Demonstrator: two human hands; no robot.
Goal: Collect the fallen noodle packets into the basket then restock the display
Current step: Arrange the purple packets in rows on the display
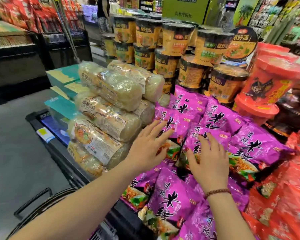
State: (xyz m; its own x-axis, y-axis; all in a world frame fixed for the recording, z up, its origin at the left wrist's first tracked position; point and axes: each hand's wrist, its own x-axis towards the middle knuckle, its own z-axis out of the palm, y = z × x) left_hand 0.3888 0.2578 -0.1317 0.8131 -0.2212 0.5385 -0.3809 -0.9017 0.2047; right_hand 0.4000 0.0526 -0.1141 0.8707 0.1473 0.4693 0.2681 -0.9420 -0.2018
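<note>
On the black-edged display shelf [62, 153], restocking now: L hand [149, 144] & R hand [210, 161], fingers spread flat, pressing glossy purple plastic noodle packets [220, 116] into the pile; next prob. reaching to black wire basket [47, 203] below-left for more.

Grey floor [16, 153] runs past dark shelving [14, 66] in a crowded shop aisle.

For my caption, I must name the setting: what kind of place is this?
Most likely a supermarket aisle: purple noodle packets piled for sale, stacked instant noodle cups behind them, and packed shelves across the aisle.
</note>
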